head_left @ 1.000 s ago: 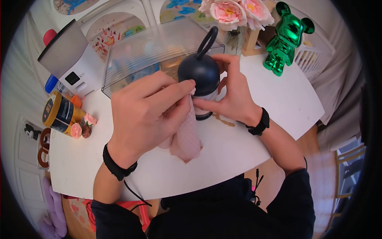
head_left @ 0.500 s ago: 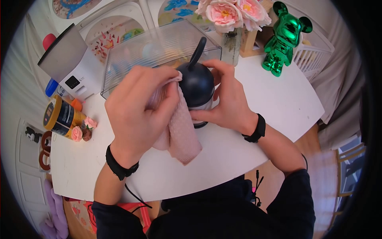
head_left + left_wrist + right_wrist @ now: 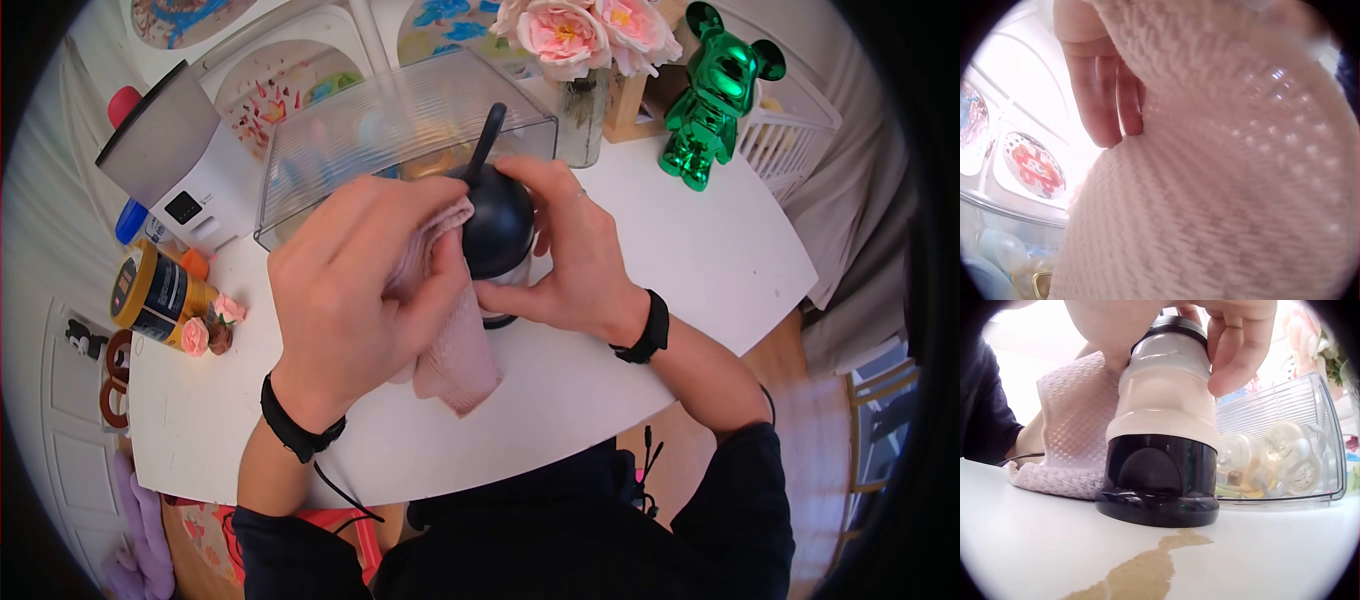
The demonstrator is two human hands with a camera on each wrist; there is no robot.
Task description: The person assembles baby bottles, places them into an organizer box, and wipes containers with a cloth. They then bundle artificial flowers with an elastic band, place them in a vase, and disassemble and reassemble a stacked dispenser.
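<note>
A stacked container with pale tiers (image 3: 1163, 406), a dark base and a dark domed lid (image 3: 500, 225) with a loop handle stands on the white table in the right wrist view. My right hand (image 3: 585, 270) grips its upper part, thumb on the near side and fingers round the far side. Between thumb and fingers, my left hand (image 3: 350, 280) pinches a pink waffle-weave cloth (image 3: 460, 355), its gathered edge against the lid near the handle. The cloth (image 3: 1210, 206) fills most of the left wrist view and hangs down to the table.
A brown patch (image 3: 1141, 569) marks the table by the base. Behind stands a clear ribbed box (image 3: 330, 150) with bottle-like items. A white dispenser (image 3: 185, 190) and a yellow-lidded jar (image 3: 160, 295) are left; a flower vase (image 3: 580, 120) and green bear figure (image 3: 710, 100) stand right.
My left hand has moved the cloth from the lid's lower side up to near the handle's base. The container has shifted slightly left and toward me, with my right hand still round it.
</note>
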